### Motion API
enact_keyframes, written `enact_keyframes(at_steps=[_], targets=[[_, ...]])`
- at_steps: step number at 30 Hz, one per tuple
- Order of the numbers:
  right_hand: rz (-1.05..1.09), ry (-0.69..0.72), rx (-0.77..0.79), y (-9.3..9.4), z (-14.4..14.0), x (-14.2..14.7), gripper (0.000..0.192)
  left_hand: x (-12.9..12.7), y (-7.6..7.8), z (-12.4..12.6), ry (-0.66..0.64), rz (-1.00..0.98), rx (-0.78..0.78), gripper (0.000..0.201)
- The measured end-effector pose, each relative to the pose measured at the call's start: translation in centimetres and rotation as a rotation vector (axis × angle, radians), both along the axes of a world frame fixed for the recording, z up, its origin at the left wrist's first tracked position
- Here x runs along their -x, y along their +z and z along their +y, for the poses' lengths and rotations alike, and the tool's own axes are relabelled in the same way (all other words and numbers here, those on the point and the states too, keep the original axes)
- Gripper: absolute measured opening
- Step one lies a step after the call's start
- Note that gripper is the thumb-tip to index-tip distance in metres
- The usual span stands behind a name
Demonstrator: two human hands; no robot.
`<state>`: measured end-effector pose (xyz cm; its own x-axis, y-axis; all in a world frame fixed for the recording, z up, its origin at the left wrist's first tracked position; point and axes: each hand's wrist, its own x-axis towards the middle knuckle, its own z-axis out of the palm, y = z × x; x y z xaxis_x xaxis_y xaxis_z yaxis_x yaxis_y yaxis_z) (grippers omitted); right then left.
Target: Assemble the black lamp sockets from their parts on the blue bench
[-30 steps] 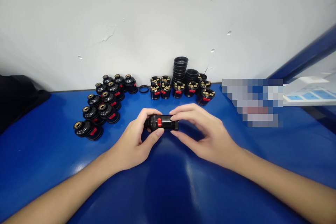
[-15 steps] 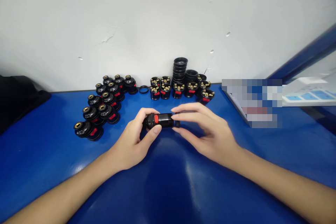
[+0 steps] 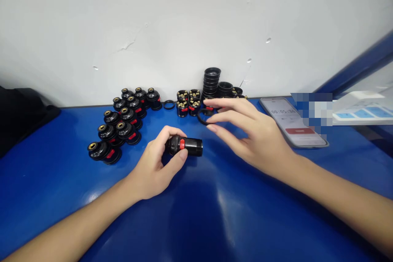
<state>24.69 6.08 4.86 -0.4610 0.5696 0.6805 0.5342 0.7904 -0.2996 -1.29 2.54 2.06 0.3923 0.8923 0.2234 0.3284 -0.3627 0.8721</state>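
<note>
My left hand is wrapped round a black lamp socket with a red switch, lying sideways with its bare open end toward the right. Between thumb and fingertips, my right hand pinches a thin black ring above and to the right of that socket, apart from it. Behind my right hand are several black socket bodies with brass contacts facing up, some partly hidden by the fingers. Another black ring lies flat on the blue table left of these bodies.
Several capped sockets stand in rows at the left. A stack of black rings rises by the wall. At the right lie a phone showing a timer and a white box. Dark cloth sits at the far left.
My right hand has drawn the ring off the socket's end and lifted it up toward the socket bodies. My left hand keeps its hold on the socket.
</note>
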Motion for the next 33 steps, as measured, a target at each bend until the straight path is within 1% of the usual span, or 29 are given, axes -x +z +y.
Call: enact_keyframes(at_steps=[3,6,8,11,13,16,18,21,26,31,33], targets=[[-0.021,-0.010,-0.083,0.6,1.7,1.0,0.010,-0.1,0.1,0.0,-0.005,0.001,-0.014,0.018],[-0.027,0.004,-0.130,0.6,4.1,2.9,0.010,-0.1,0.3,-0.1,-0.020,0.010,-0.021,0.018],[-0.107,0.026,-0.118,0.5,5.7,4.6,0.011,0.0,0.3,-0.2,-0.030,0.011,-0.031,0.017],[-0.218,-0.028,-0.075,0.4,7.6,7.2,0.011,0.2,0.3,-0.2,-0.033,0.004,-0.067,0.017],[-0.282,-0.070,-0.049,0.4,8.3,8.7,0.013,0.2,0.2,-0.2,-0.033,-0.002,-0.091,0.016],[-0.354,-0.110,-0.069,0.3,8.5,10.1,0.021,0.2,0.2,-0.2,-0.025,-0.007,-0.106,0.016],[-0.373,-0.126,-0.104,0.1,8.4,10.5,0.026,0.2,0.3,-0.2,-0.022,-0.009,-0.109,0.015],[-0.382,-0.133,-0.136,-0.4,8.4,10.6,0.026,0.2,0.4,-0.3,-0.020,-0.018,-0.111,0.015],[-0.446,-0.089,-0.160,-1.2,8.5,9.9,0.026,0.1,0.4,-0.2,-0.019,-0.018,-0.106,0.013],[-0.506,-0.091,-0.220,-0.9,8.1,8.8,0.026,0.1,0.4,-0.3,-0.016,-0.016,-0.091,0.014],[-0.520,-0.094,-0.221,-0.7,7.9,8.4,0.026,0.2,0.4,-0.3,-0.014,-0.014,-0.088,0.015]])
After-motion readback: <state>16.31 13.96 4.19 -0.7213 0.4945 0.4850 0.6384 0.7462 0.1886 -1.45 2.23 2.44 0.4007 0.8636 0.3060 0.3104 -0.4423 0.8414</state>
